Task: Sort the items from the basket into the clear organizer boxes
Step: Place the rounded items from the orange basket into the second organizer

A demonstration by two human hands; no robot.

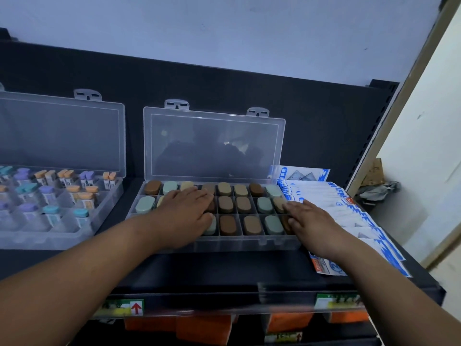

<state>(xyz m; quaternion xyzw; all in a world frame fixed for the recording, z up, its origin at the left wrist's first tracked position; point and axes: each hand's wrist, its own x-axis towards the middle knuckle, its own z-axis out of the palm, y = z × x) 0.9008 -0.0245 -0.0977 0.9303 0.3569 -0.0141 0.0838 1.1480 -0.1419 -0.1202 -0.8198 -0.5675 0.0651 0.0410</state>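
Clear organizer box lies under left hand and right hand, fingers straight, holding nothing.

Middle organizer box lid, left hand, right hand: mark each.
middle organizer box lid [214, 143], head view, centre of the raised clear panel.
left hand [184, 211], head view, back of the hand.
right hand [313, 221], head view, back of the hand.

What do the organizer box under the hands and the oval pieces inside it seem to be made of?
Organizer box: clear glossy plastic; the dark panel shows through its raised lid. Oval pieces: matte, opaque, brown, tan or grey-green; perhaps rubber or plastic, I cannot tell.
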